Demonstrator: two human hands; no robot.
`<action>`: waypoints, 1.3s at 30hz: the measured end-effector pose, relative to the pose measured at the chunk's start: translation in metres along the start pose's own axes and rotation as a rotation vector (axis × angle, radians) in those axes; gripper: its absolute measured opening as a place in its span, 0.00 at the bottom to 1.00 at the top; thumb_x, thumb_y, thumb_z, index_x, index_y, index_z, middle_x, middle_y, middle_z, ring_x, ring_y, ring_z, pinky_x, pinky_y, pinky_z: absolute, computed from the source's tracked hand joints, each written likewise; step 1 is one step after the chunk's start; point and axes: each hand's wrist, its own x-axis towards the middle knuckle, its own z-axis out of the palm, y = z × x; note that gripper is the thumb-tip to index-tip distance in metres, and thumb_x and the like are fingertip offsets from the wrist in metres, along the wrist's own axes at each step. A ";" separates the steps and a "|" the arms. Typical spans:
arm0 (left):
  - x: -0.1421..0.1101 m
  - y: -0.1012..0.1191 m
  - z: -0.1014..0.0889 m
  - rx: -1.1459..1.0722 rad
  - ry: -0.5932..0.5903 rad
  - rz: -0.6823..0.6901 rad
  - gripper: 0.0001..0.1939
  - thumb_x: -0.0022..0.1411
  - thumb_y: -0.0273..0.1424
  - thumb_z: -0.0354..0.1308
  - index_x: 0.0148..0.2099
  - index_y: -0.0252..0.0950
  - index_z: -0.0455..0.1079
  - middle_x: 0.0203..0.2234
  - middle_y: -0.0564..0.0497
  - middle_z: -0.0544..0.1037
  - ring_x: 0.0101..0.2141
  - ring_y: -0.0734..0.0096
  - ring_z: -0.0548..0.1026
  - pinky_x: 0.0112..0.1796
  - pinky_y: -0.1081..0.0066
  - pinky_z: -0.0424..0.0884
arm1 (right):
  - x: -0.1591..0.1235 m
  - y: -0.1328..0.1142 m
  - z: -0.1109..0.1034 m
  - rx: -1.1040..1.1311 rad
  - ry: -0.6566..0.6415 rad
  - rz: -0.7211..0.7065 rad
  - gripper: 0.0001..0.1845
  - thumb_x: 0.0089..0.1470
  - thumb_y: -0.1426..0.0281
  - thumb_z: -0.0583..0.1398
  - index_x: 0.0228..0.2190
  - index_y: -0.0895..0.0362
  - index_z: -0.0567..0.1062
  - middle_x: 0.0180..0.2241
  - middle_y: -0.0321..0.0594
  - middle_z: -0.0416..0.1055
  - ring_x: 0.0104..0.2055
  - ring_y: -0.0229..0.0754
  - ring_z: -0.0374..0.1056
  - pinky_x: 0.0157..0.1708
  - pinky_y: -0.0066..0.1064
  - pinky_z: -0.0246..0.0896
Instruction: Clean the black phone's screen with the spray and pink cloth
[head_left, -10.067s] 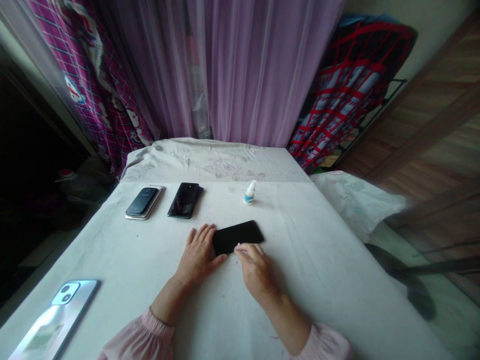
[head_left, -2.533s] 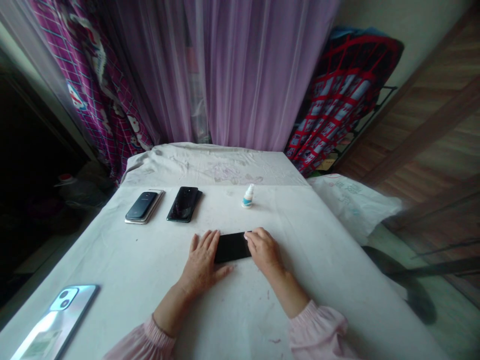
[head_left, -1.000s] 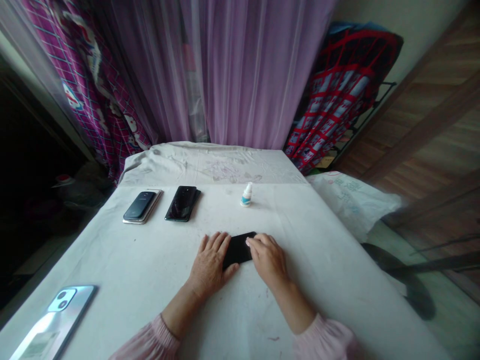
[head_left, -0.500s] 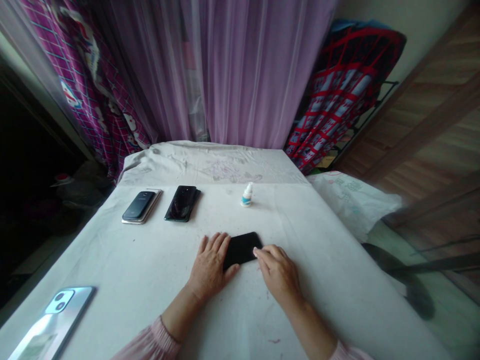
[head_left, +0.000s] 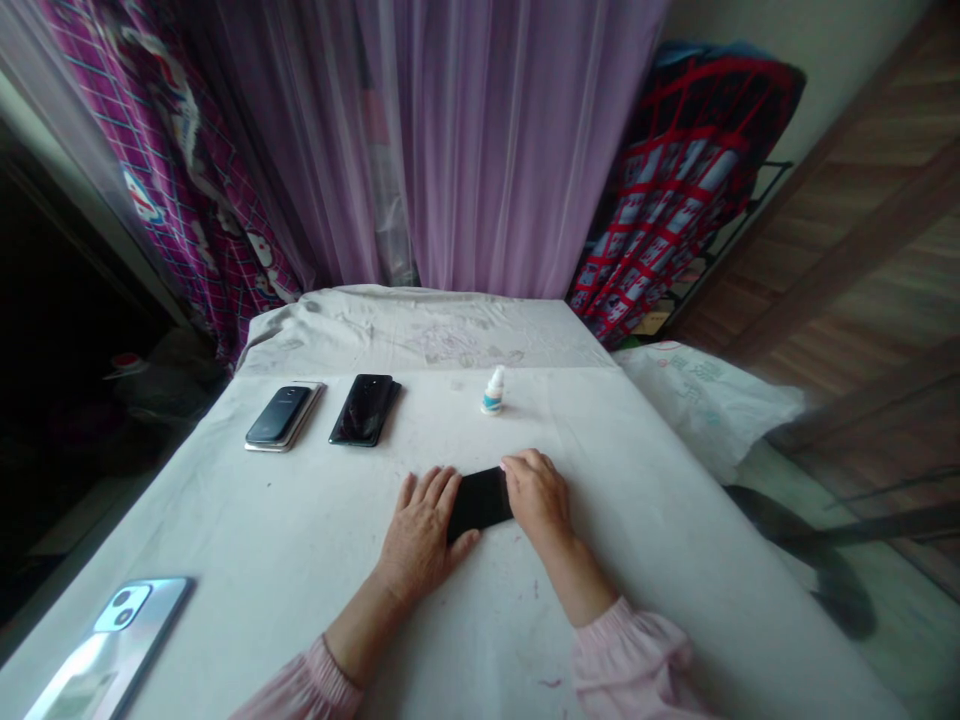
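Observation:
A black phone lies flat in the middle of the white-covered table. My left hand rests flat on the cloth with fingers stretched out, thumb against the phone's left end. My right hand lies over the phone's right end with fingers curled down onto it; whether anything sits under the fingertips is hidden. A small white dropper bottle with a blue label stands behind the phone.
Two dark phones lie side by side at the far left. A silver phone lies at the near left corner. Curtains hang behind the table; a dark gap drops off on the left, and the floor on the right.
My right hand slid off the phone toward its right end half a second ago and is now back on top of that end. The left hand stayed put.

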 end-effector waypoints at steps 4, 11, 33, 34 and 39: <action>0.000 0.000 0.001 -0.005 -0.014 -0.002 0.36 0.64 0.52 0.50 0.65 0.33 0.56 0.60 0.38 0.65 0.60 0.48 0.61 0.60 0.45 0.49 | -0.002 -0.020 0.001 -0.002 -0.053 -0.076 0.13 0.60 0.75 0.55 0.36 0.52 0.79 0.36 0.41 0.73 0.38 0.42 0.66 0.36 0.30 0.58; -0.001 -0.002 0.003 -0.010 0.024 0.004 0.36 0.64 0.51 0.51 0.65 0.34 0.55 0.59 0.38 0.66 0.60 0.49 0.61 0.61 0.46 0.48 | -0.003 0.001 -0.004 -0.019 -0.055 -0.044 0.12 0.60 0.74 0.56 0.36 0.51 0.79 0.36 0.41 0.73 0.38 0.41 0.66 0.36 0.30 0.59; -0.013 -0.018 0.004 -0.014 0.079 -0.002 0.36 0.65 0.52 0.49 0.65 0.32 0.55 0.59 0.37 0.67 0.60 0.50 0.62 0.59 0.48 0.55 | -0.005 -0.001 -0.004 -0.012 -0.050 -0.046 0.14 0.59 0.77 0.55 0.37 0.52 0.79 0.38 0.41 0.74 0.39 0.42 0.67 0.37 0.29 0.60; -0.014 -0.019 0.004 -0.013 0.081 -0.004 0.35 0.65 0.51 0.49 0.64 0.32 0.55 0.58 0.37 0.67 0.60 0.50 0.63 0.59 0.48 0.55 | -0.005 0.000 -0.004 -0.018 -0.048 -0.033 0.14 0.59 0.77 0.55 0.37 0.52 0.79 0.38 0.41 0.74 0.39 0.42 0.67 0.37 0.29 0.60; -0.013 -0.016 0.004 -0.009 0.080 -0.005 0.35 0.64 0.51 0.51 0.63 0.32 0.57 0.58 0.37 0.67 0.59 0.49 0.63 0.59 0.47 0.55 | -0.007 -0.020 -0.003 -0.030 -0.066 -0.033 0.14 0.59 0.77 0.54 0.36 0.53 0.79 0.37 0.42 0.73 0.39 0.43 0.67 0.37 0.30 0.60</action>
